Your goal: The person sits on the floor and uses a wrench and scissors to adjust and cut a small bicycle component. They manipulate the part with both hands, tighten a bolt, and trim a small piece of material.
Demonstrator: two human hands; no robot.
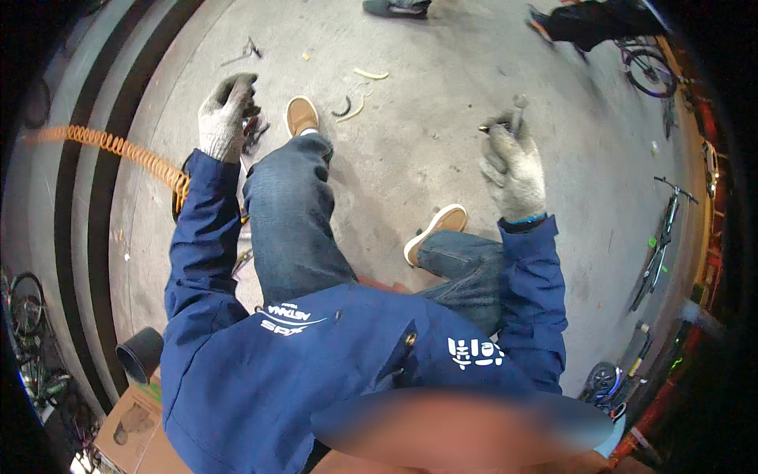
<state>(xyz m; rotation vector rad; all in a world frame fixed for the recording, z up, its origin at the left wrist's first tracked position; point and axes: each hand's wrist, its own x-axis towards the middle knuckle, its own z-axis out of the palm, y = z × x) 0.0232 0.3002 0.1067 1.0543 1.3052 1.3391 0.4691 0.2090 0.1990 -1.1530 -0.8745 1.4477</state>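
We see our left hand [223,118], in a knitted off-white work glove with dark grey fingers, in the upper left of the frame. Its fingers are bent, and we cannot tell whether they press together or pinch anything. Just beside it, a small cluster of dark tools with a red part [251,134] shows, partly hidden by the glove.

Our right hand [513,166], gloved to match, is right of the upper centre. Its fingers are closed around a slim grey metal wrench-like tool [519,114], whose rounded end points toward the top of the frame. A small dark tip also juts out by the fingers on the left; we cannot tell what it belongs to.

Between our hands, on the grey concrete floor [379,158], lie thin curved pale-yellow strips [371,74] and a short curved black piece [343,107]. A thin dark metal tool [245,54] lies above our left hand. An orange coiled hose [118,144] runs from the left edge to our navy-blue sleeve [207,229]. At the right, a dark bicycle [662,237] shows near the edge.
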